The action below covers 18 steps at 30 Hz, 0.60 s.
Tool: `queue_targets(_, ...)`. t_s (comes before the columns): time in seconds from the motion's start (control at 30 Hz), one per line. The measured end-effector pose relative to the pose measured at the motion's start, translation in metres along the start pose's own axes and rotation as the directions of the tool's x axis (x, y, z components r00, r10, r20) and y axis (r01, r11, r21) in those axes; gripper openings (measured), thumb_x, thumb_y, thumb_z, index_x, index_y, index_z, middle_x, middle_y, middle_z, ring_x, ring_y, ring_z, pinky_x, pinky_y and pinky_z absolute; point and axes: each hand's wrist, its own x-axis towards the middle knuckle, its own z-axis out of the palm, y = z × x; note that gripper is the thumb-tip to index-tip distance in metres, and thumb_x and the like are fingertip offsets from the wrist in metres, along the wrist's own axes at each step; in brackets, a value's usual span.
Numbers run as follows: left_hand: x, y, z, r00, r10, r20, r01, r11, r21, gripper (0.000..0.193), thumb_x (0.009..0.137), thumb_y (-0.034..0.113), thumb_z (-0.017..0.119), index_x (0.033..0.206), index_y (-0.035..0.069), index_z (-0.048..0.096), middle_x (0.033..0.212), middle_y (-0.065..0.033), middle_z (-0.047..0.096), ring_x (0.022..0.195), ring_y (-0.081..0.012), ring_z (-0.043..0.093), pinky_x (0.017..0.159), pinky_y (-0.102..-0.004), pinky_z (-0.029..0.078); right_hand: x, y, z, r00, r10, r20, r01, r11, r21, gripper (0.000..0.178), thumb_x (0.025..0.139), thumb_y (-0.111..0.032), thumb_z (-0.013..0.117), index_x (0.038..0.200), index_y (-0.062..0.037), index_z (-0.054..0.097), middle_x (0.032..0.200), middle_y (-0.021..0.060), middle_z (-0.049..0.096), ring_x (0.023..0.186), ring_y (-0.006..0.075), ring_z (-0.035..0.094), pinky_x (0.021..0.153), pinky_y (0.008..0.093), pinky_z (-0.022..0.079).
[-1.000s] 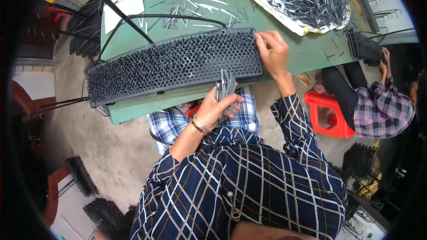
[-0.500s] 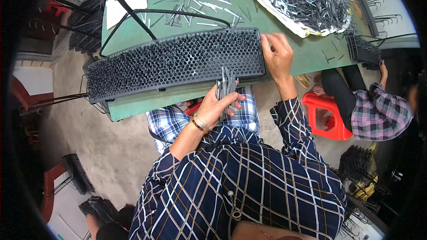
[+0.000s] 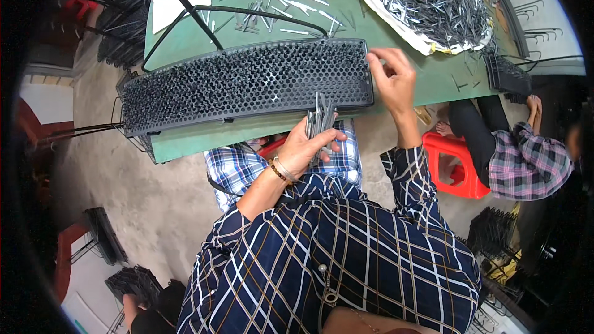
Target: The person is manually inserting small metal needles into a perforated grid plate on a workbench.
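A long black rack (image 3: 247,86) full of round holes lies along the table's near edge; dark pieces crowd its left and middle holes, while the right-end holes show more openly. Just below its near edge, my left hand (image 3: 301,148) is closed around a bundle of thin grey strips (image 3: 321,117), which point up and away from me. My right hand (image 3: 395,77) is beside the rack's right end, thumb and fingers pinched near its edge. Whatever the pinch may hold is too small to make out.
The green table (image 3: 427,77) carries loose strips (image 3: 300,6), a white sheet (image 3: 185,0) and a white sack (image 3: 411,40) heaped with strips. Black rods (image 3: 198,9) rise above the rack's far side. A person in a checked shirt (image 3: 526,161) sits at right on a red stool (image 3: 427,170).
My right hand has lifted slightly away from the rack's right end, its fingers drawn closer together. My left hand still grips the bundle. The whole view has shifted a little.
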Motion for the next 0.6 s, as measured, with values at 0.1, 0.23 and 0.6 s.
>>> queue_targets(0.1, 0.000, -0.001, 0.000, 1.000, 0.027, 0.008, -0.027, 1.000, 0.006, 0.039, 0.089, 0.015, 0.058, 0.124, 0.005, 0.043, 0.095, -0.0094, 0.064, 0.074, -0.0095, 0.059, 0.052, -0.0198, 0.047, -0.014, -0.023, 0.005, 0.900, 0.055, 0.432, -0.170, 0.958, 0.232, 0.016, 0.083, -0.011, 0.066, 0.093, 0.0014, 0.068, 0.087, 0.0048, 0.062, 0.077, 0.0080, 0.056, 0.066, 0.0214, 0.044)
queue_targets(0.23, 0.000, 0.001, 0.004, 0.998, 0.045, 0.037, -0.047, 0.998, 0.033, 0.029, 0.089, 0.013, 0.057, 0.114, 0.004, 0.046, 0.094, -0.0091, 0.064, 0.073, -0.0097, 0.059, 0.051, -0.0191, 0.047, -0.030, -0.030, 0.023, 0.766, 0.052, 0.641, -0.411, 0.806, 0.426, 0.019, 0.084, -0.017, 0.066, 0.089, 0.0017, 0.068, 0.080, 0.0030, 0.062, 0.069, 0.0068, 0.054, 0.058, 0.0221, 0.042)
queue_targets(0.6, -0.002, -0.005, -0.016, 0.999, 0.039, -0.036, -0.041, 0.996, -0.076, 0.035, 0.089, 0.014, 0.058, 0.120, 0.003, 0.046, 0.091, -0.0090, 0.063, 0.072, -0.0103, 0.059, 0.051, -0.0193, 0.046, -0.015, -0.045, 0.043, 0.910, 0.251, 0.330, -0.396, 0.765, 0.507, 0.016, 0.088, -0.014, 0.062, 0.098, -0.0010, 0.064, 0.084, 0.0028, 0.067, 0.062, 0.0026, 0.052, 0.053, 0.0158, 0.040)
